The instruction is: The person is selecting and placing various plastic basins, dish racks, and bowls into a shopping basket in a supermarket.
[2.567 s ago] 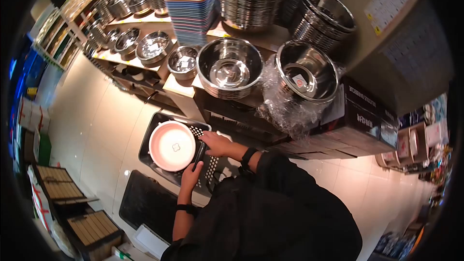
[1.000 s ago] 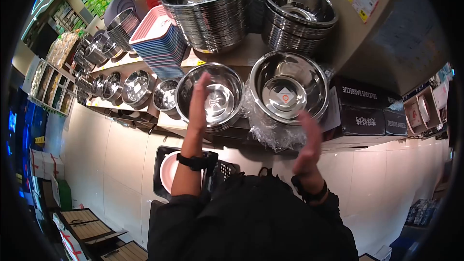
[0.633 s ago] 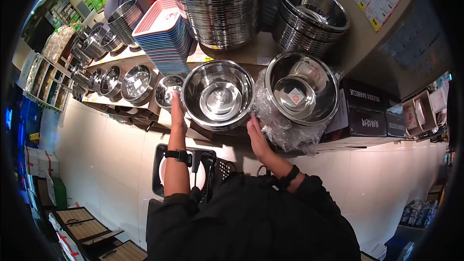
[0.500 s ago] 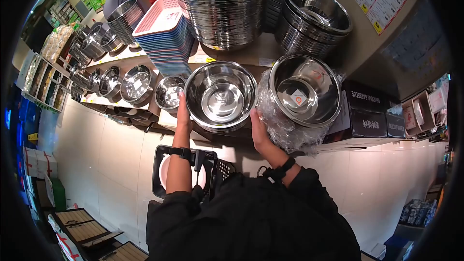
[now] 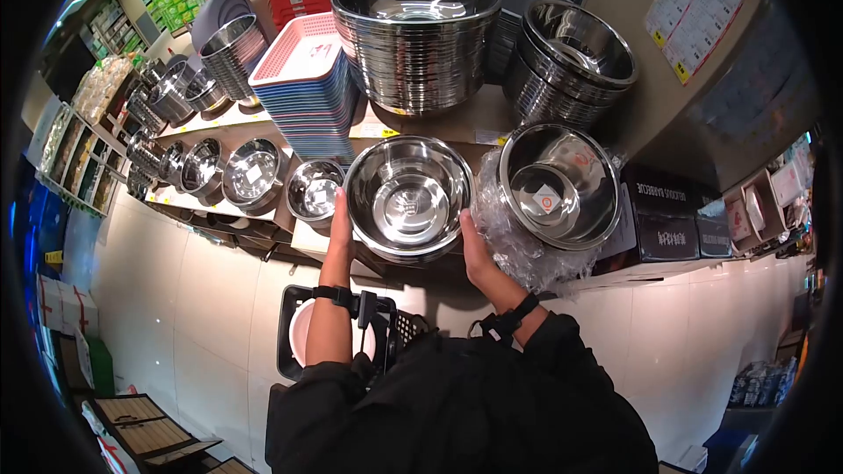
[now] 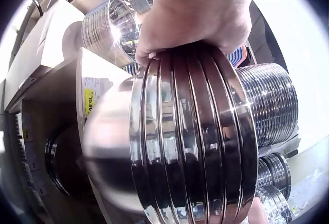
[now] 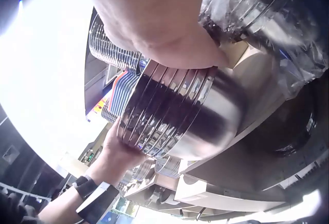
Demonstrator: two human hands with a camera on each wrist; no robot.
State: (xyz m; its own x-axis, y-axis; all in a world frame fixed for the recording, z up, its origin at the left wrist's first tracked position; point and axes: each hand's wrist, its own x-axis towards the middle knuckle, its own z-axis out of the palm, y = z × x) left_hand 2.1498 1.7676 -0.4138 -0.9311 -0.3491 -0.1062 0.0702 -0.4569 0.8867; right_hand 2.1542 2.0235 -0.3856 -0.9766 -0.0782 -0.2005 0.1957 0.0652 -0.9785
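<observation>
One left grip (image 5: pixel 341 233) and one right grip (image 5: pixel 477 254) clamp opposite sides of stacked metal bowls (image 5: pixel 411 202) between them. A smaller bowl (image 5: pixel 313 190) sits beside the left grip, crinkled plastic wrap (image 5: pixel 520 254) beside the right.

The stack of round metal bowls (image 5: pixel 410 202) is shiny and silver, like a mirror. Several bowls sit one inside the other, so their rims make neat rings around the side. The lowest bowl has a smooth, curved side. The top is open and faces up, and bright light shines on its round bottom. The stack is at the near edge of the shelf (image 5: pixel 312 240), between the two hands (image 5: pixel 341 233), which touch its left and right sides.
</observation>
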